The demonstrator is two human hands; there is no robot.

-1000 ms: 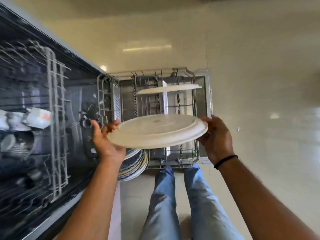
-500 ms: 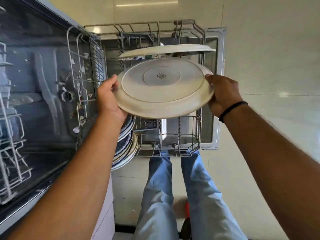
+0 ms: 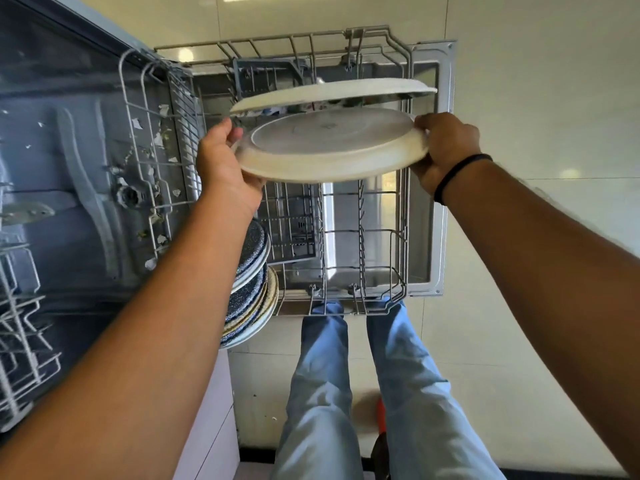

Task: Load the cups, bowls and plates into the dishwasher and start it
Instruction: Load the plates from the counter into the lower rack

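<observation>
Lower rack (image 3: 367,258) pulled out over open door (image 3: 446,168), right of dishwasher tub (image 3: 69,168). One plate (image 3: 332,93) standing in rack at far end. Second plate (image 3: 329,147) just before it, above rack, between left hand (image 3: 225,168) and right hand (image 3: 443,147). Stack of plates (image 3: 252,282) left of rack, under left forearm.

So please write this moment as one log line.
step: loading plate | left hand: holds rim | right hand: holds rim | lower rack: one plate standing
</observation>
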